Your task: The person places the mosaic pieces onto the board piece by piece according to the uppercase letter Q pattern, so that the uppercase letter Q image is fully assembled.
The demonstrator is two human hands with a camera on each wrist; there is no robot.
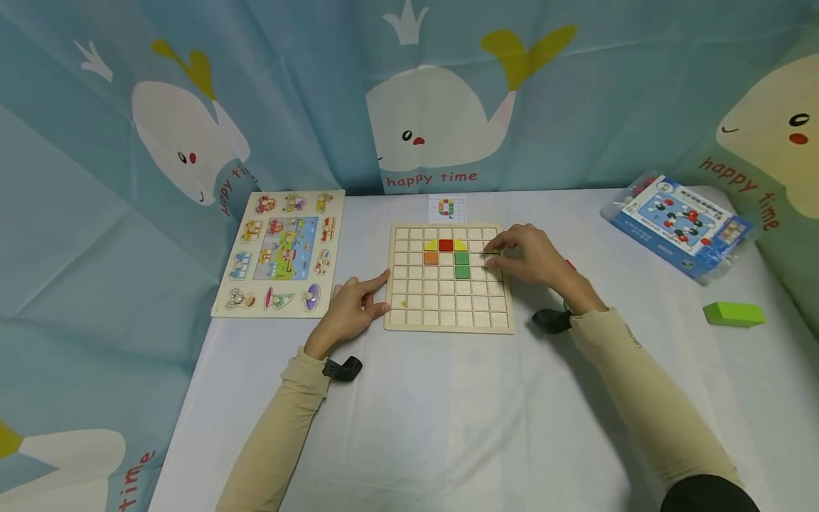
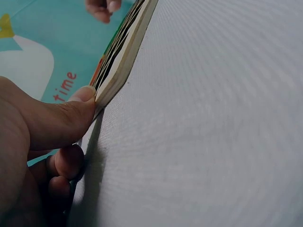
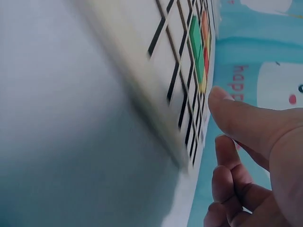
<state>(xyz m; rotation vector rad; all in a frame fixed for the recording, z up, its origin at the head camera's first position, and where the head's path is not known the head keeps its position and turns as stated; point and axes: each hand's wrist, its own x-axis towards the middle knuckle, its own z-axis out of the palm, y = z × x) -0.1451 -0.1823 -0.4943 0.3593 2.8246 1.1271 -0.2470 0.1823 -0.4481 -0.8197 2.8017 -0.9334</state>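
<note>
A wooden grid board (image 1: 450, 330) lies flat on the table. In its upper middle cells sit a red square (image 1: 445, 245) with a yellow piece (image 1: 431, 246) and another at its sides, an orange square (image 1: 431, 258) and two green squares (image 1: 462, 272). My left hand (image 1: 350, 309) touches the board's left edge with extended thumb and forefinger; the left wrist view shows the thumb (image 2: 64, 116) against the corner. Over the board's right side hovers my right hand (image 1: 534, 259). Its thumb and fingertips stand apart in the right wrist view, with nothing visible between them.
Behind the board lies a small pattern card (image 1: 446, 208). A picture puzzle board (image 1: 278, 254) is at the left. At the right are a blue box (image 1: 681, 224) in clear plastic and a green block (image 1: 734, 314). A printed curtain (image 1: 307, 107) hangs around the table.
</note>
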